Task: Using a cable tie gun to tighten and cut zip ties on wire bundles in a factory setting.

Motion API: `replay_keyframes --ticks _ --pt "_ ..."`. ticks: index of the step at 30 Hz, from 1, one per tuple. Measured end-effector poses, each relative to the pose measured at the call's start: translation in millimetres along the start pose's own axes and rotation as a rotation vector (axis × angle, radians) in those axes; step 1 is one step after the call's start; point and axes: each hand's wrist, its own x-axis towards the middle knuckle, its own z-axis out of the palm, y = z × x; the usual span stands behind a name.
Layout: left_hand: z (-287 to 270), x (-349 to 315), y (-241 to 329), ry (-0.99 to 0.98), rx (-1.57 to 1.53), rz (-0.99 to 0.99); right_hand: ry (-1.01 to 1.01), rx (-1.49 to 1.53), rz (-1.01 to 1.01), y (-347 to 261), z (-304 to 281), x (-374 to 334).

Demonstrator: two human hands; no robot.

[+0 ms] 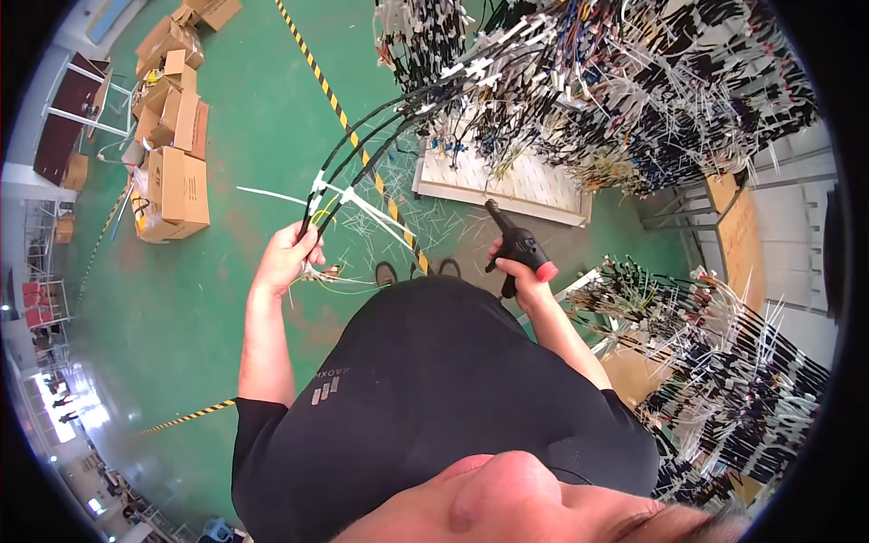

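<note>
My left hand [291, 257] is closed around the ends of several black cables [360, 142], part of a wire harness. Thin coloured wires with small connectors [319, 272] stick out below the fist. White cable ties [376, 215] are fastened round the cables just above it, their long tails pointing out sideways. In my right hand [520, 271] is a black pistol-shaped hand tool with a red end cap [520, 246], probably a cable tie gun. Its nose points up and away, apart from the cables. Some of the right fingers are hidden behind the handle.
A dense mass of hanging harnesses [625, 81] fills the far right, above a white slatted pallet [507, 185]. More harnesses [724, 380] hang at the near right. Cut tie ends litter the green floor by a yellow-black floor stripe [324, 81]. Cardboard boxes [181, 192] stand at the left.
</note>
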Motion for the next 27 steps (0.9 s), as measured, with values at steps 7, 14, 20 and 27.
replay_keyframes --ticks 7,14,20,27 --pt "22 -17 10 0.118 -0.041 -0.069 -0.097 0.027 0.052 -4 -14 12" --pt "49 -36 18 0.145 0.056 -0.051 -0.221 -0.014 -0.038 -28 -21 33" --pt "64 -40 14 0.148 0.078 -0.033 -0.298 -0.071 -0.118 -46 -4 23" --pt "69 -39 10 0.119 0.042 -0.068 -0.571 -0.563 -0.577 -104 41 14"
